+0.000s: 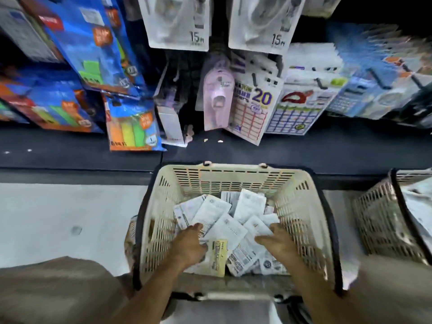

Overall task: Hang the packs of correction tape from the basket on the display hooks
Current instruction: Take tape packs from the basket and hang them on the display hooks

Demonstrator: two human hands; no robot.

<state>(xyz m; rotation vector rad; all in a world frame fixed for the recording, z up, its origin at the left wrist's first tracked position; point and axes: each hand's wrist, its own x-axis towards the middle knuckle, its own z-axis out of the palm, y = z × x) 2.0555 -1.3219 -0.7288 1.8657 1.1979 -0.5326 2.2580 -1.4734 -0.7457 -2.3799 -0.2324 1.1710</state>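
Note:
A cream plastic basket (233, 176) with dark handles stands on the floor in front of the display. Several packs of correction tape (230, 226) lie loose in it, most with the white printed back up; one yellow-fronted pack (218, 256) lies near the front. My left hand (189, 244) reaches into the basket and rests on the pile at its left, fingers stretched forward. My right hand (277, 242) lies on the packs at the right, fingers spread. Neither hand lifts a pack. Two white packs marked 15m (180, 26) (261, 24) hang from hooks above.
Blue packs of sticky notes (133, 122) hang at the left, label sheets (252, 108) and a pink item (217, 99) in the middle. A dark shelf base (70, 150) runs below them. A second cream basket (383, 218) stands at the right. My knees frame the lower corners.

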